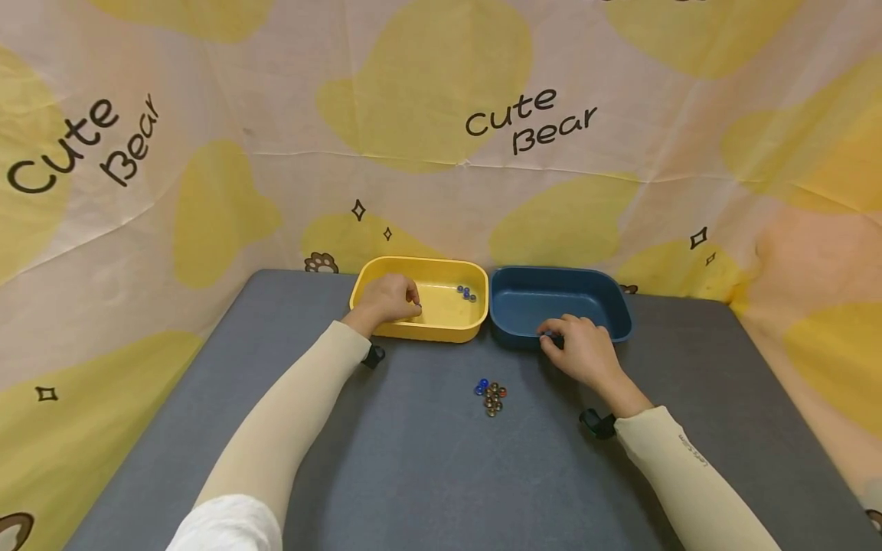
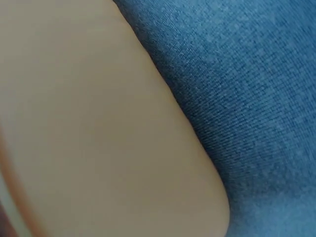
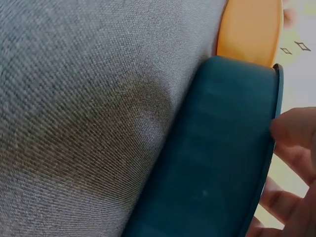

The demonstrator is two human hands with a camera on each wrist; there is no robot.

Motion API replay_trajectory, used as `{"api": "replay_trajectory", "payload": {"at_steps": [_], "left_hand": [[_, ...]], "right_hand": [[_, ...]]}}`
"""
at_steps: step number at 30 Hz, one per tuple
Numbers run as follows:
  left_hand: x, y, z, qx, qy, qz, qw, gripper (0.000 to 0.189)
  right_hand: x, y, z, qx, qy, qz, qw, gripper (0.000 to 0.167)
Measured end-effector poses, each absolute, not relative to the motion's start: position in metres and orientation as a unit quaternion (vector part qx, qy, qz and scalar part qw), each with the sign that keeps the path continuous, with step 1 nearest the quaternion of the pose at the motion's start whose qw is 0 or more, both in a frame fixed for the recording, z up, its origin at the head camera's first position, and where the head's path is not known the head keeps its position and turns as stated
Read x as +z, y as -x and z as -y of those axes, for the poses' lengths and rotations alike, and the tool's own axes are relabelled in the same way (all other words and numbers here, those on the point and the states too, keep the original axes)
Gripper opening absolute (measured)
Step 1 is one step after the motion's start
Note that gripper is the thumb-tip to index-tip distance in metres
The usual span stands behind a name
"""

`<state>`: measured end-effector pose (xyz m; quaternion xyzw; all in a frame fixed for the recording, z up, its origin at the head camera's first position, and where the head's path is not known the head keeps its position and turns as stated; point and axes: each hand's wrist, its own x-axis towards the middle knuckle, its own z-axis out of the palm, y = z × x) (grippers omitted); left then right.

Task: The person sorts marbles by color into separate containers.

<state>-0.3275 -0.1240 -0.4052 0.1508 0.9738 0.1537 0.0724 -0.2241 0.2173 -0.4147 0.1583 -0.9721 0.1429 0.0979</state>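
My left hand (image 1: 391, 297) reaches over the left part of a yellow tub (image 1: 422, 334). Its thumb and fingertips pinch a small dark marble (image 1: 418, 307), mostly covered. Several blue marbles (image 1: 466, 294) lie in that tub's right side. At the front rim of a dark blue tub (image 1: 560, 280) is my right hand (image 1: 586, 350), its fingers curled around a blue marble (image 1: 549, 334) that barely shows. The right wrist view has the thumb by the blue tub's rim (image 3: 280, 94); the marble is hidden there. The left wrist view is mostly forearm.
A loose cluster of brown marbles (image 1: 493, 399) lies on the grey table (image 1: 441, 474) in front of the tubs, with blue marbles (image 1: 481, 386) and a reddish marble (image 1: 503, 392) at its edges. The two tubs stand side by side against a printed cloth (image 1: 427, 92).
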Motion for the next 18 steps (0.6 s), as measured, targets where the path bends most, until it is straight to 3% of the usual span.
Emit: {"api": "replay_trajectory", "payload": {"at_steps": [18], "left_hand": [[-0.419,0.338,0.122,0.159,-0.13,-0.974,0.091,0.009]], "right_hand": [[-0.415,0.225,-0.214,0.151,-0.133,0.976,0.083,0.018]]}}
